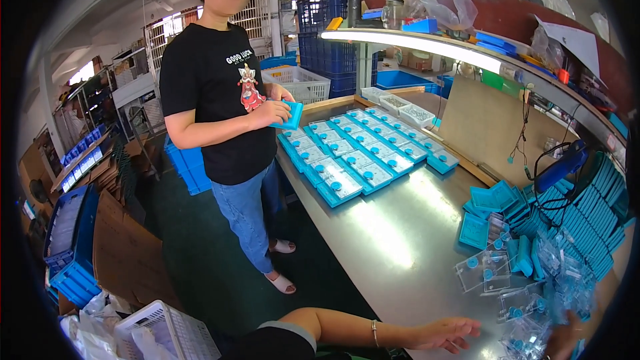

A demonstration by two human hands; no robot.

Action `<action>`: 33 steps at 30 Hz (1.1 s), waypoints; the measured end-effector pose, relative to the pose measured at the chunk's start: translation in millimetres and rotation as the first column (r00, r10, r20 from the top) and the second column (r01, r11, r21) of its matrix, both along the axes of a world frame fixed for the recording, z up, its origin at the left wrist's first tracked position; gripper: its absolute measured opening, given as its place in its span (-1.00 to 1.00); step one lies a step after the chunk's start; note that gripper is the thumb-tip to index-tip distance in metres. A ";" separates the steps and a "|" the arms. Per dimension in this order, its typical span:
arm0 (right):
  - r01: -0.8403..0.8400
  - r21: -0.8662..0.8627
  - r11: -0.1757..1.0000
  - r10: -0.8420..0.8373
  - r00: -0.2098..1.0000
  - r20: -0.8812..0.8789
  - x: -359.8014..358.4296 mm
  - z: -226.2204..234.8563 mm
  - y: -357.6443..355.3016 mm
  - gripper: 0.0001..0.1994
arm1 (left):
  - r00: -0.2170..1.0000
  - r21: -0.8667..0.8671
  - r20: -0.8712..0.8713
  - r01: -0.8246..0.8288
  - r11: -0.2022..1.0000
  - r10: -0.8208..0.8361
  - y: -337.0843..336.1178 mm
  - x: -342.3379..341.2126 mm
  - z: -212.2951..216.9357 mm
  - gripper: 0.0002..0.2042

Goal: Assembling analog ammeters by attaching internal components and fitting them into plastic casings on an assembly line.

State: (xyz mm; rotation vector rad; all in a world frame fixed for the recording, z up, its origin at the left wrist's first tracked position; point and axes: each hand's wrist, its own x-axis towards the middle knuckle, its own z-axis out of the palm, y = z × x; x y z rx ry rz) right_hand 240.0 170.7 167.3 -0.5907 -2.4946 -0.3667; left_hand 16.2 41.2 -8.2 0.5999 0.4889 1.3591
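Note:
My left hand (pixel 445 334) hovers over the metal table (pixel 393 287) near its front edge, fingers stretched out and holding nothing. At the lower right my right hand (pixel 565 337) shows only in part, dark and blurred. It is beside a heap of clear plastic covers (pixel 567 280) with round blue knobs; whether it grips one is hidden. Between my hands lie several loose clear covers (pixel 520 330). Farther up are flat clear covers (pixel 485 270) and turquoise plastic trays (pixel 474 231). Rows of turquoise boxes with clear lids (pixel 373 172) stand on the far left of the table.
A co-worker (pixel 220 93) stands at the table's left side, holding a turquoise tray (pixel 291 115) in both hands. Stacked turquoise trays (pixel 590 210) line the right. A lamp shelf (pixel 413 43) spans above. A white basket (pixel 163 333) stands at the lower left.

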 end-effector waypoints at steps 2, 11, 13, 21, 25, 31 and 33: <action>-0.398 0.015 0.917 0.397 0.916 0.065 -49.0 -30.7 -23.2 -0.87 | 0.990 0.032 0.130 -0.065 0.997 0.060 -9.6 2.4 21.4 -0.53; -0.319 -0.756 0.571 0.465 0.885 -0.023 -103.2 -86.2 -71.7 -0.53 | 0.971 -0.057 0.174 -0.158 0.986 0.166 -42.0 -58.3 -19.3 -0.54; -0.295 -0.803 0.518 0.332 0.934 -0.129 -100.7 -82.0 -66.4 -0.67 | 0.980 -0.047 0.154 -0.119 0.992 0.125 -32.3 -72.7 -35.5 -0.54; -0.444 -0.724 0.527 0.203 0.894 -0.400 -109.1 -92.1 -46.9 -0.70 | 0.922 -0.179 -0.252 -0.343 0.922 0.294 -22.9 -59.2 -9.7 -0.45; -0.496 -0.857 0.138 -0.258 0.817 -0.515 -60.9 -93.0 -22.7 -0.71 | 0.847 -0.129 -0.474 -0.337 0.933 0.241 -14.4 -63.4 -11.8 -0.43; 0.077 -0.746 0.662 -0.188 0.980 -0.066 -38.7 -137.8 -13.7 -0.51 | 0.848 -0.122 -0.507 -0.248 0.961 0.154 -11.1 -34.6 -4.1 -0.42; 0.083 -0.724 0.685 -0.196 0.978 -0.073 -44.0 -137.4 -22.3 -0.44 | 0.872 -0.169 -0.461 -0.266 0.949 0.163 -11.3 -22.9 -5.4 -0.43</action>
